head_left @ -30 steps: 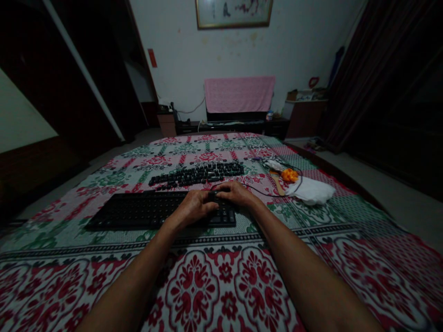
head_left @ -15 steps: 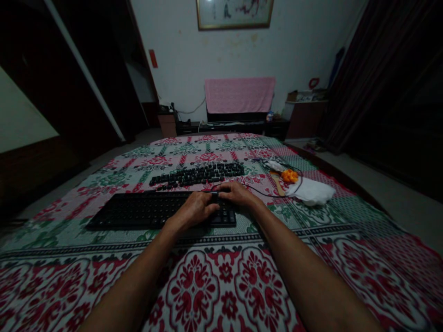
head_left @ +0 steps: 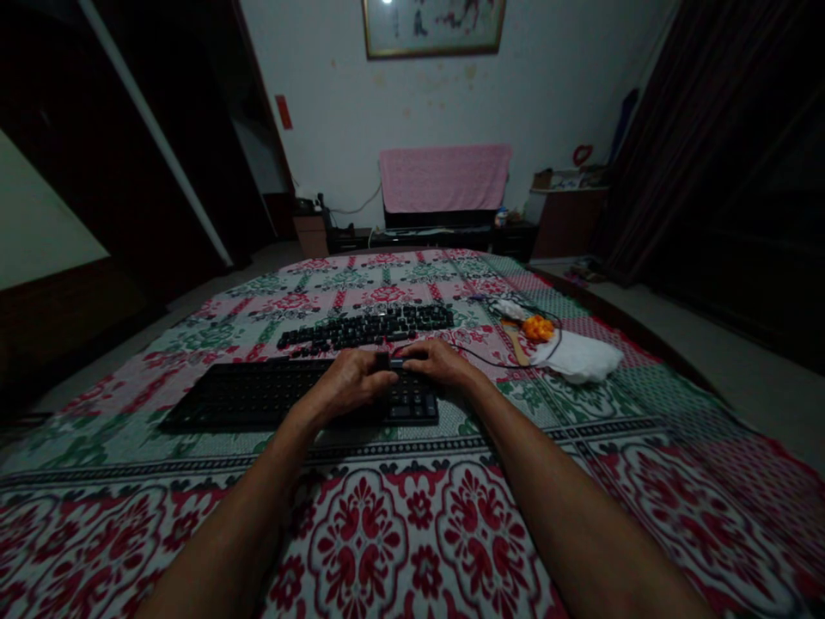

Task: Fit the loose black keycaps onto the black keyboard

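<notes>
A black keyboard point(head_left: 258, 395) lies on the patterned cloth, with most of its left and middle bare of keycaps. Some keycaps point(head_left: 412, 406) sit at its right end. My left hand point(head_left: 348, 378) is over the middle right of the board, thumb and fingers closed on a small black keycap point(head_left: 382, 360). Close beside it, my right hand point(head_left: 438, 359) grips the keyboard's back edge, fingers curled behind and thumb on top. A small greyish piece shows between the two hands; I cannot make out what it is. Behind the keyboard lie several loose black keycaps point(head_left: 374, 328).
To the right are a black cable point(head_left: 477, 354), a wooden-handled brush point(head_left: 517, 346), an orange scrunched item point(head_left: 537, 328) and a white cloth or bag point(head_left: 583, 357). The patterned cloth point(head_left: 412, 499) spreads across the surface. A pink towel point(head_left: 444, 176) hangs against the far wall.
My left hand has shifted slightly left and lifted, and the black keycap now shows between its fingers. My right hand has stayed at the keyboard's back edge.
</notes>
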